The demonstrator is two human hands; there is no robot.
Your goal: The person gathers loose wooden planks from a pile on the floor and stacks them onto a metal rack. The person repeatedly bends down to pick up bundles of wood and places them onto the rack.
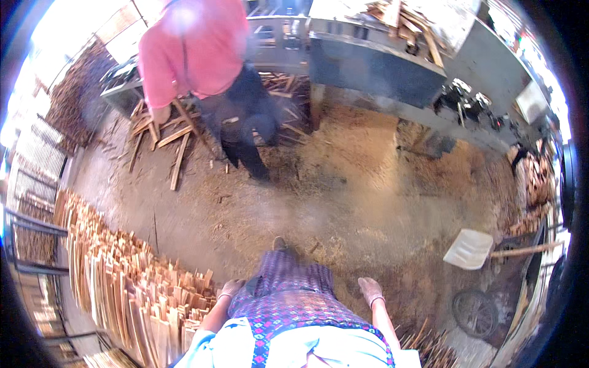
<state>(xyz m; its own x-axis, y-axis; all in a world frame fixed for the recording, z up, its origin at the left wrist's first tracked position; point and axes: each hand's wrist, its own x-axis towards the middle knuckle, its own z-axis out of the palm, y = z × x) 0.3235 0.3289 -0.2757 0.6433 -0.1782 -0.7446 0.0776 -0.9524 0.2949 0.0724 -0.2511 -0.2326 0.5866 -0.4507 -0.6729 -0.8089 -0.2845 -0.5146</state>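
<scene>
My left hand (232,288) hangs low at my side, between my purple patterned skirt (288,300) and a long row of upright wooden slats (129,270). Nothing shows in it, and its fingers look loosely open. On the other side my right hand (370,289) hangs away from the skirt over the littered floor, also loosely open and without any visible object. Finger detail is slightly blurred in both.
Ahead on the left, a person in a pink shirt (196,55) bends over loose wood strips (178,138). Sawdust (362,147) lies beside a grey machine bench (374,64). At right are a white shovel (469,248) and a wheel (475,313).
</scene>
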